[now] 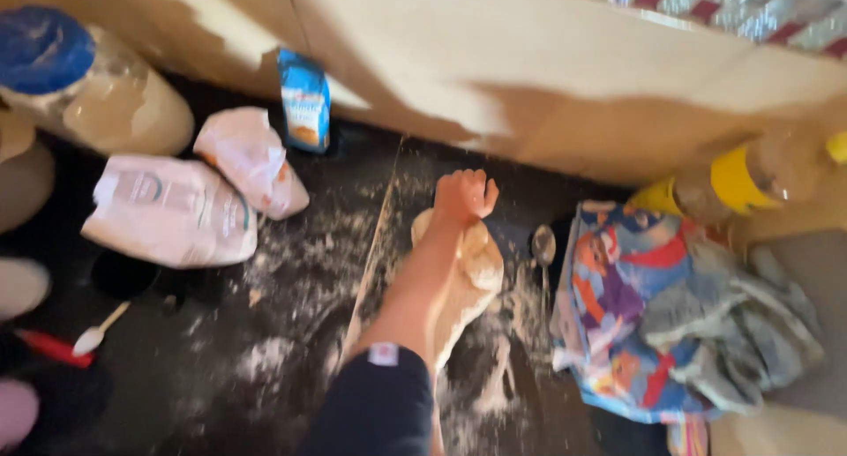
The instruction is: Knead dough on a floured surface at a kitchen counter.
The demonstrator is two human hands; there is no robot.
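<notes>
Pale, oblong lump of dough (466,284) lies on the dark floured desk (265,332), under the one hand (465,195) in view. Grip: fist-like, pressing dough; which hand, can't tell. Metal spoon (543,244) just right; colourful cloth (635,315) beyond.

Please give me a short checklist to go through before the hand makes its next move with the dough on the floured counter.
1. Hand on the dough: ok. One hand presses on the far end of the dough; which hand it is, cannot tell.
2. Other hand in view: not ok, it is out of the picture.
3. Flour under the dough: ok, the dark counter is dusted white around it.
4. Spoon apart from the dough: ok, it lies just beside it, toward the colourful cloth.
5. Flour bags out of the way: ok, they lie well off to the side.
6. Sleeve free of dough: cannot tell, the picture is blurred.
</notes>
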